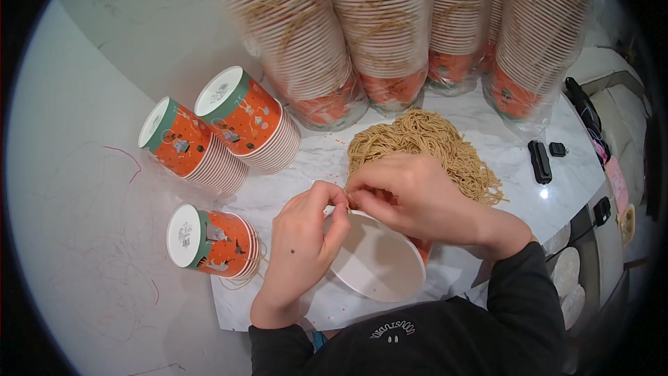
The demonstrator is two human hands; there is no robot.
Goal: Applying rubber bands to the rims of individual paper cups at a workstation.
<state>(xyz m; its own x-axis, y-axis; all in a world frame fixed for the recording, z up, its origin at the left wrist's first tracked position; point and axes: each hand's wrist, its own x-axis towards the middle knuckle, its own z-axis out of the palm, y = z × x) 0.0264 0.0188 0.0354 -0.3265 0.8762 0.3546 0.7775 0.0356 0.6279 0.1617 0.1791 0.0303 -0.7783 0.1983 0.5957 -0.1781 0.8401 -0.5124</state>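
Pinching at far rim of paper cup (379, 261): left hand (300, 237), right hand (407, 188).

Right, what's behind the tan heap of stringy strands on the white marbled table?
Behind the heap stand plastic-wrapped stacks of orange-and-white paper cups. What lies under it is covered; the right hand partly hides its front.

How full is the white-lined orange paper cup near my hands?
Looks empty: inside the open cup, I see only bare white wall.

The left grip (303, 237) hides part of the white-lined cup (379, 257).
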